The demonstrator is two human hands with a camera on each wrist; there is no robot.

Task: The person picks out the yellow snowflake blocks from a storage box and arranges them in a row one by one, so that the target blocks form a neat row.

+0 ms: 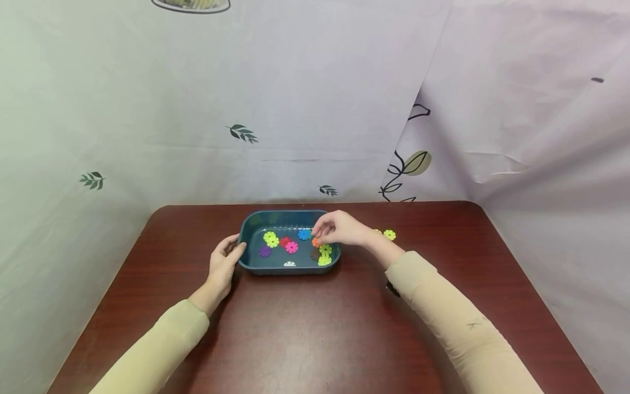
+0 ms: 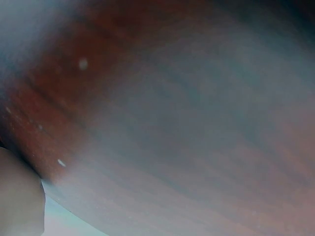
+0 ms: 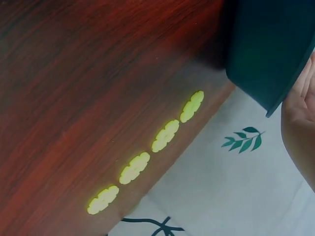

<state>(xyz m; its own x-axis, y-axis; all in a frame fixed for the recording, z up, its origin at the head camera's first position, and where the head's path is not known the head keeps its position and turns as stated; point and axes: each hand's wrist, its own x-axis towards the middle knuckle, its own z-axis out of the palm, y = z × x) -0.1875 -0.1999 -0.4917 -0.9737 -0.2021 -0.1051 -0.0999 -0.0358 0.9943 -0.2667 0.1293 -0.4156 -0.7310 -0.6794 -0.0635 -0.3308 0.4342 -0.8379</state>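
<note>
A dark teal tray [image 1: 290, 270] holds flower-shaped plastic discs in several colours. My left hand [image 1: 223, 265] grips its left rim, thumb on top and fingers outside the wall. Over the right end of the tray is my right hand [image 1: 339, 227], fingers bent downward. An orange disc [image 1: 316, 242] shows right at its thumb tip; I cannot tell whether the fingers pinch it. Close by lie a blue disc [image 1: 304, 234], a brown disc [image 1: 314, 254] and a yellow-green disc [image 1: 325, 249]. Farther left are a pink disc [image 1: 292, 247] and a purple disc [image 1: 266, 251].
Right of the tray, several yellow discs [image 3: 134, 167] form a row near the far edge of the brown table [image 1: 305, 328]. In the head view my right forearm partly hides that row. A patterned white cloth [image 1: 295, 98] hangs behind the table. The left wrist view is mostly blurred.
</note>
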